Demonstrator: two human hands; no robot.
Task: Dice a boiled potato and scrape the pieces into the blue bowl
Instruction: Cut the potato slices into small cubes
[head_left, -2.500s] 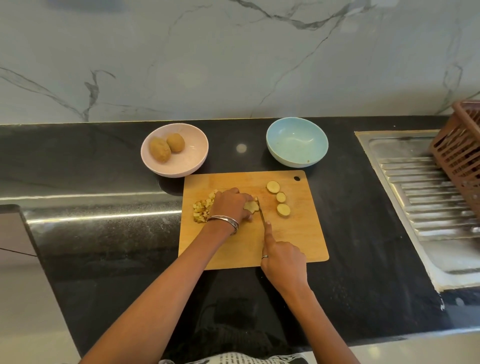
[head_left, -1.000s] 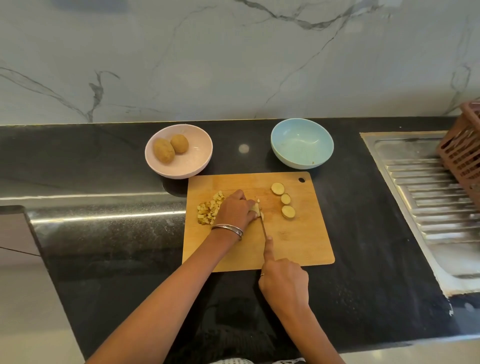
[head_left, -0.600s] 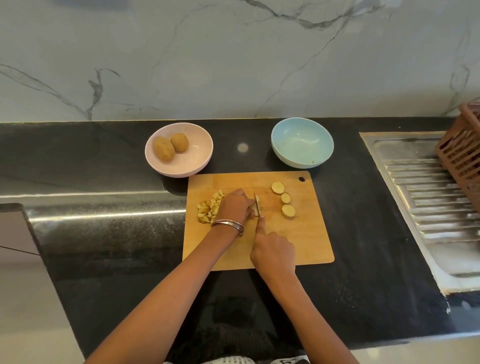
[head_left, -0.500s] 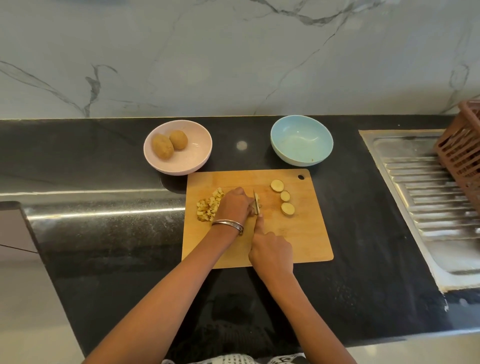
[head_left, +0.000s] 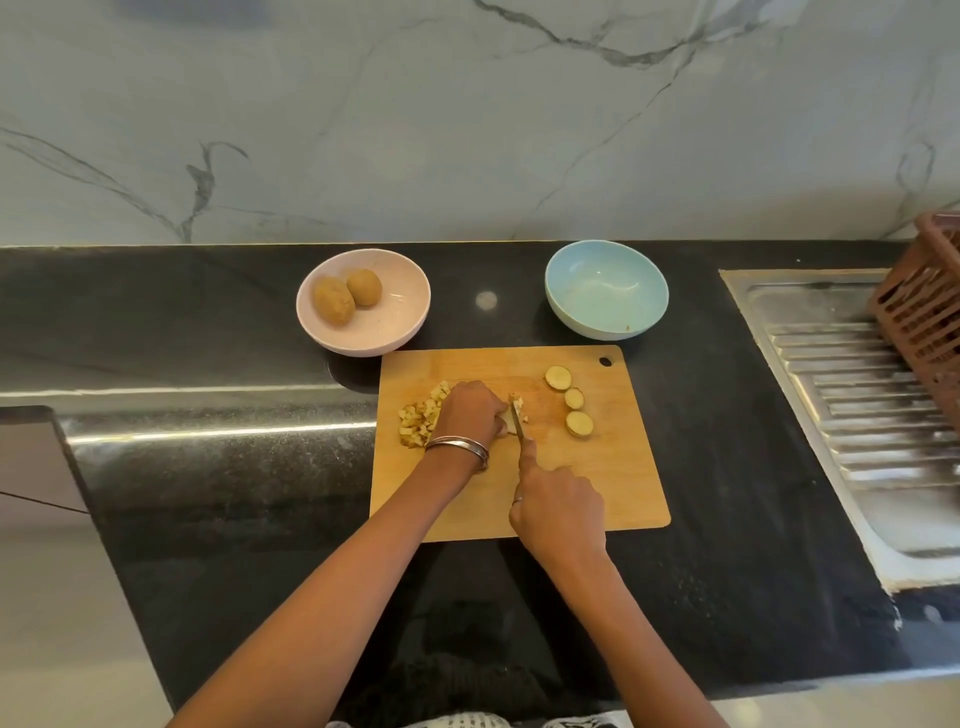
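Note:
A wooden cutting board (head_left: 613, 483) lies on the black counter. My left hand (head_left: 470, 410) holds a potato slice (head_left: 511, 422) down on the board; most of the slice is hidden under the fingers. My right hand (head_left: 558, 506) grips a knife (head_left: 517, 420) with the forefinger along its spine, blade on the slice. A pile of diced potato (head_left: 420, 418) sits left of my left hand. Three round potato slices (head_left: 570, 400) lie to the right. The blue bowl (head_left: 606, 288) stands behind the board.
A pink bowl (head_left: 402, 312) with two whole potatoes (head_left: 345, 296) stands behind the board's left corner. A steel sink drainer (head_left: 857, 405) lies to the right, with a brown plastic basket (head_left: 924, 317) over it. A marble wall rises behind the counter.
My right hand pushed the knife forward through the slice, then drew it back toward me. My left hand stayed on the slice. The three round slices have not moved.

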